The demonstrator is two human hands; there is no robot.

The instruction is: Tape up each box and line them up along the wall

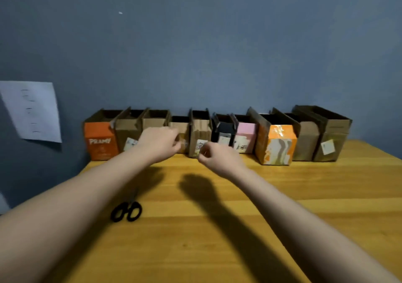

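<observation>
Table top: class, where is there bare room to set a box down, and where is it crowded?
Bare wood lies right of the scissors, across the table to its right edge, and in front of the orange patterned box. It is crowded along the wall, where boxes stand side by side from the orange Pramy box, and where the left hand and right hand reach.

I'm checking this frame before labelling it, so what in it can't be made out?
- Head view: left hand hides most of the small brown box behind it.
- Right hand is motion-blurred; whether its fingers pinch tape is unclear.
- Paper sheet on the wall: writing too small, left corner cut off by the frame edge.
- Scissors: blades blurred in the arm's shadow.
- Box labels: print unreadable.
</observation>
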